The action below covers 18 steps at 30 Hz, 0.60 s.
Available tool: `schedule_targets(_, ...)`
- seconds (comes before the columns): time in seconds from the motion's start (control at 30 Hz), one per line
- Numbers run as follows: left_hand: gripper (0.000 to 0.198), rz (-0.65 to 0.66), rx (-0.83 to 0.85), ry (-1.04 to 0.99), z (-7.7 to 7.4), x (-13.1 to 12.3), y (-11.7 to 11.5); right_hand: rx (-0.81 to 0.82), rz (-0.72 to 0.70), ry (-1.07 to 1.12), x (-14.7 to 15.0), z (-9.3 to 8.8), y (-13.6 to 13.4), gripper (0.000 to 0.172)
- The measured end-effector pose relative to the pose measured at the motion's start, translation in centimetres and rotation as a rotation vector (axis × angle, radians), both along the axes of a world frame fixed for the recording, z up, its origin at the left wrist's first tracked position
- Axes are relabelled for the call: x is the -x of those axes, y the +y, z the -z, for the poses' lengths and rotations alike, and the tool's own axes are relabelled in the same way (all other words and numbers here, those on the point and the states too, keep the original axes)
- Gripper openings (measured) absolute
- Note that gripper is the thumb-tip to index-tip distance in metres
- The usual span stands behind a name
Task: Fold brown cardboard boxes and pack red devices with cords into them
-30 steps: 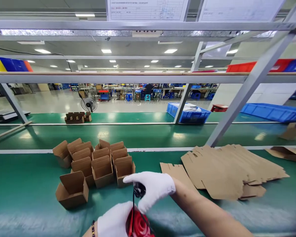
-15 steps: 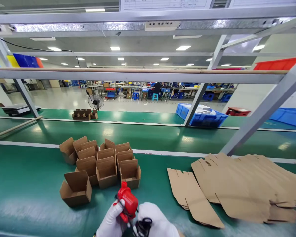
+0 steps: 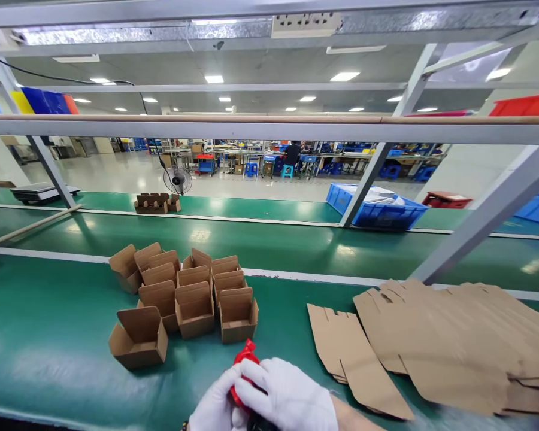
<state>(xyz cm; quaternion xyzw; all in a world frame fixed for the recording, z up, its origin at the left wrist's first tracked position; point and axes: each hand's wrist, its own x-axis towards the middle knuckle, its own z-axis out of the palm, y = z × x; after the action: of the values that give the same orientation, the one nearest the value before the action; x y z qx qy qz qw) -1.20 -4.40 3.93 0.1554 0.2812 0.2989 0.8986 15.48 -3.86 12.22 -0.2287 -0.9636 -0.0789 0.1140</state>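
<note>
Both my hands wear white gloves and meet at the bottom middle of the head view. My left hand and my right hand are closed together around a small red plastic part; only its top shows above the fingers. A bit of black cord peeks out below my right hand. Just beyond the hands stands a cluster of several small open cardboard boxes, with one more box apart at the front left.
Flat unfolded carton blanks lie spread on the green bench to the right. A green conveyor belt runs behind, under a grey metal frame. A blue bin and more boxes sit on the far side.
The red part stood up in my left hand half a second ago; now my right hand has closed over it and the black cord is mostly hidden. The view has tilted slightly.
</note>
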Motion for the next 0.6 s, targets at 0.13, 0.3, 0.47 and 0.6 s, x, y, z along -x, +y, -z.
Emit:
schedule_targets(0.13,0.082,-0.052,-0.492,0.539,-1.3,0.8,0.6,0.117,0.079,0.336,-1.9,0.9,0.5,0.03)
schedule_targets(0.3,0.047,0.022,-1.271,1.68,-2.4,3.0,4.2,-0.075,0.233,0.873,-2.2,3.2,2.2,0.056)
schedule_targets(0.47,0.039,0.192,-1.472,1.698,-1.7,2.0,5.1,-0.219,0.277,0.78,-0.9,5.3,3.4,0.057)
schedule_targets(0.6,0.032,0.184,-1.6,1.547,0.0,2.1,3.1,-0.211,0.342,0.503,-0.8,5.6,2.6,0.045)
